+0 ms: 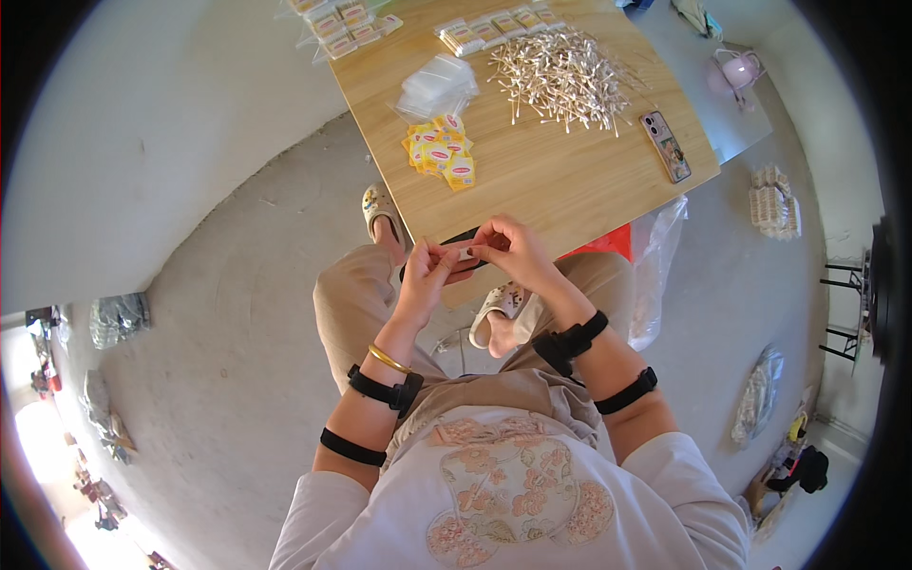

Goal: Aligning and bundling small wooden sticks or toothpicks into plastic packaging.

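Grey concrete floor (256, 275) all round. On it, a light wood-grain tabletop (532, 190), its near edge facing the seated person, whose knees reach to it.

Broadest thing on the table: a loose, tangled heap of white-tipped cotton swabs with thin pale sticks (565, 81), towards the far right. Long crumpled sheet of clear plastic (657, 275) below the near edge, right side, with red plastic (605, 243) just beside it. Row of flat, clear-wrapped swab packs (494, 30) along the far side, behind the heap. Flat pile of clear plastic bags (435, 87) left of the heap; overlapping its near side, a spread of yellow cards with red oval marks (440, 152).

Hands meet at the near table edge, nearer the person than the cards. Right hand (513, 251): thumb and forefinger drawn narrow, tips together. Left hand (429, 270): fingers bent, thumb closed towards them. Phone in a patterned case (665, 147) lies near the right table edge, well apart from both.

Smallest: a little pale piece (465, 254) pinched between the two hands' fingertips. Partly covered; cannot tell what it is.
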Demonstrator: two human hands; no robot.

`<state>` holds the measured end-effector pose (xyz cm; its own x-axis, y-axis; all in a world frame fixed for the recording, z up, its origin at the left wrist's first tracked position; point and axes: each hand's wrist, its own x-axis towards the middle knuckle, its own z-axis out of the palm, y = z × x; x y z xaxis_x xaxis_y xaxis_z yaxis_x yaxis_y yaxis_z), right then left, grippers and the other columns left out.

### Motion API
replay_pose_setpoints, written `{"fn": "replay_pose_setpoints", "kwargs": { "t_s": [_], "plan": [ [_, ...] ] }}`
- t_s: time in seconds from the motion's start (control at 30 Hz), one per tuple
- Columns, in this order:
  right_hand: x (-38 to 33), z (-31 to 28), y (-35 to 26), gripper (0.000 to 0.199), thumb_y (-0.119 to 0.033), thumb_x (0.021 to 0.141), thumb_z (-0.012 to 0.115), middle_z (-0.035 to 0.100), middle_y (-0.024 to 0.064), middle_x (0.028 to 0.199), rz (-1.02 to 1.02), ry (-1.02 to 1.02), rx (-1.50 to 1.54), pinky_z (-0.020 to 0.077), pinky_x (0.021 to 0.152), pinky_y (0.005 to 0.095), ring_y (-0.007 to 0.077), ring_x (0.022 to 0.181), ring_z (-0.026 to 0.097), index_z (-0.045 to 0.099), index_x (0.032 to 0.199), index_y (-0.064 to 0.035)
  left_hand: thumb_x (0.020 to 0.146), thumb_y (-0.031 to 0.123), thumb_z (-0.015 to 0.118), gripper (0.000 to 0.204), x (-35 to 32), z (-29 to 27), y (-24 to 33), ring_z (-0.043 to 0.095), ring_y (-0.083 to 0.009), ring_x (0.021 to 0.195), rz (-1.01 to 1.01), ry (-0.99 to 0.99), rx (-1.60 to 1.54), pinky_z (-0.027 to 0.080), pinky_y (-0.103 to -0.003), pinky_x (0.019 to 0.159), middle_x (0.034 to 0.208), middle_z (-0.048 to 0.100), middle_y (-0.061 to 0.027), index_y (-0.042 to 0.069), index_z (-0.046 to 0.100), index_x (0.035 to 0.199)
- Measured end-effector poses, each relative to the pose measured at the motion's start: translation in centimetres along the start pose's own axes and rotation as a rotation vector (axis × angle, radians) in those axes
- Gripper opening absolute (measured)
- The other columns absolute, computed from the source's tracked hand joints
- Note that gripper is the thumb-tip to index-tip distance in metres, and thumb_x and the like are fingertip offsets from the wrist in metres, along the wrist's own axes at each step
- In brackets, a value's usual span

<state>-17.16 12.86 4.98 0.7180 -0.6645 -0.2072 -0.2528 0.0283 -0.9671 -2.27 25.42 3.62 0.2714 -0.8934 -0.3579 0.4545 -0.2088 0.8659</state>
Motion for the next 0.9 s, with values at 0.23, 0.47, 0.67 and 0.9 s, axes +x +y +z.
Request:
{"fn": "replay_pose_setpoints", "kwargs": {
  "t_s": [0.23,0.47,0.67,0.9],
  "plan": [
    [0.5,0.0,1.0,0.021,-0.011,0.086,0.076,0.060,0.0025,0.075,0.144,-0.098,0.039,0.0480,0.059,0.0279,0.0095,0.065,0.058,0.056,0.086,-0.0033,0.104,0.012,0.052,0.014,0.1,-0.2,-0.2,0.070,-0.0275,0.102,0.035,-0.035,0.025,0.060,-0.037,0.088,0.118,0.066,-0.0230,0.004,0.042,0.100],
    [0.3,-0.1,1.1,0.025,-0.012,0.089,0.074,0.059,0.0016,0.075,0.129,-0.151,0.081,0.0477,0.059,0.0265,0.0103,0.067,0.059,0.051,0.088,-0.0044,0.104,0.011,0.051,0.014,0.5,-0.7,0.0,0.071,-0.0287,0.101,0.015,-0.060,0.068,0.060,-0.036,0.086,0.118,0.067,-0.0244,0.005,0.040,0.099],
    [0.3,-0.5,2.4,0.026,-0.016,0.092,0.073,0.055,-0.0003,0.085,0.163,-0.212,0.224,0.0480,0.067,0.0253,0.0094,0.077,0.056,0.048,0.092,-0.0064,0.102,0.011,0.055,0.018,1.1,-0.8,0.4,0.072,-0.0297,0.098,-0.061,-0.089,-0.014,0.062,-0.035,0.083,0.117,0.066,-0.0241,0.003,0.040,0.098],
    [-1.4,-0.3,-0.6,0.022,-0.018,0.092,0.073,0.060,-0.0008,0.092,0.037,-0.093,0.050,0.0465,0.070,0.0250,0.0084,0.079,0.056,0.065,0.106,-0.0038,0.104,0.015,0.052,0.015,-0.7,-0.4,1.1,0.070,-0.0327,0.105,-0.059,-0.024,0.085,0.062,-0.036,0.083,0.112,0.066,-0.0186,0.004,0.043,0.102]
  ]
}}
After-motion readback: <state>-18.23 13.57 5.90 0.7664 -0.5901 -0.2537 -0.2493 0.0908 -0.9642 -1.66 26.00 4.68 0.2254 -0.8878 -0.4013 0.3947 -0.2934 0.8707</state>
